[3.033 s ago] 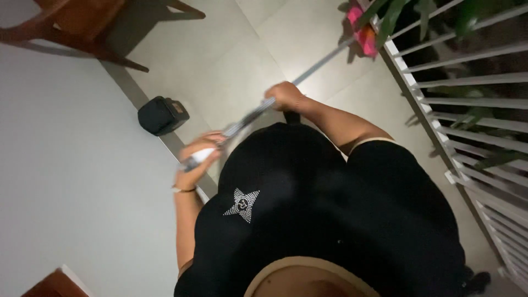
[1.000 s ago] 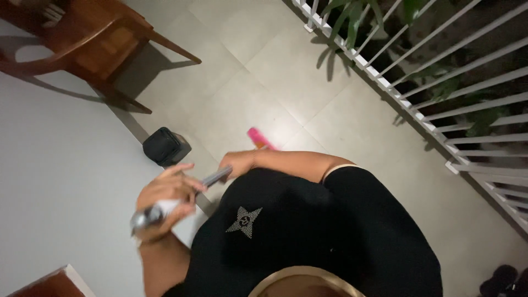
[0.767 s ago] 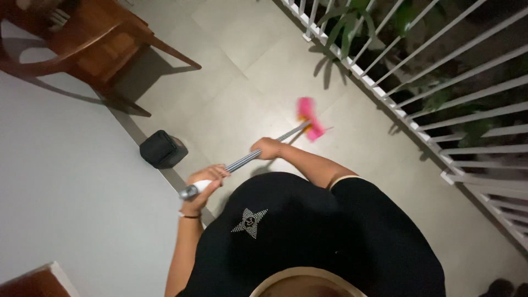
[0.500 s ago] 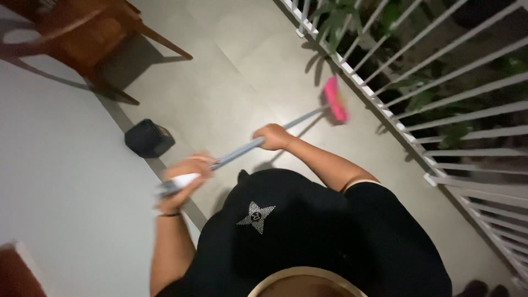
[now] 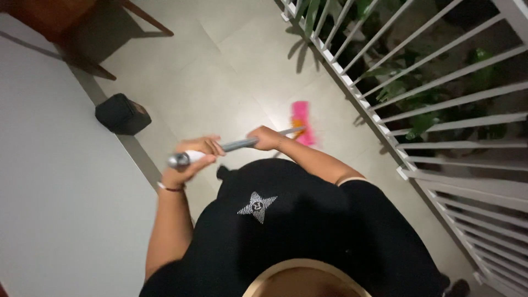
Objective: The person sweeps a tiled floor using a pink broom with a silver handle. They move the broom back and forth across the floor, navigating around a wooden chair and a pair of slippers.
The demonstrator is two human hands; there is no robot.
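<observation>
Mostly the lower frame is blocked by the person's black top [image 5: 286,231] with a silver star, so legs and feet are hidden. The pink mop head [image 5: 302,124] is motion-blurred and its outline is hard to make out; the wooden chair [image 5: 66,22] at 11 o'clock is cut off by the frame edge, only legs and part of the seat showing. The mop handle [image 5: 237,145], grey metal with a white grip end, runs its long axis from 9 o'clock to 3 o'clock, slightly rising, head end pointing right toward the white railing [image 5: 396,110]. The head rests on the tiled floor [image 5: 220,82] just beside the railing base, plants behind the bars. Left hand [image 5: 192,159] is wrapped around the white grip near the handle's butt end, fingers curled closed. Right hand [image 5: 265,138] is clenched around the shaft further along, nearer the head. A black box-like object [image 5: 122,114] sits on the floor at 10 o'clock, against the wall [image 5: 55,192].
</observation>
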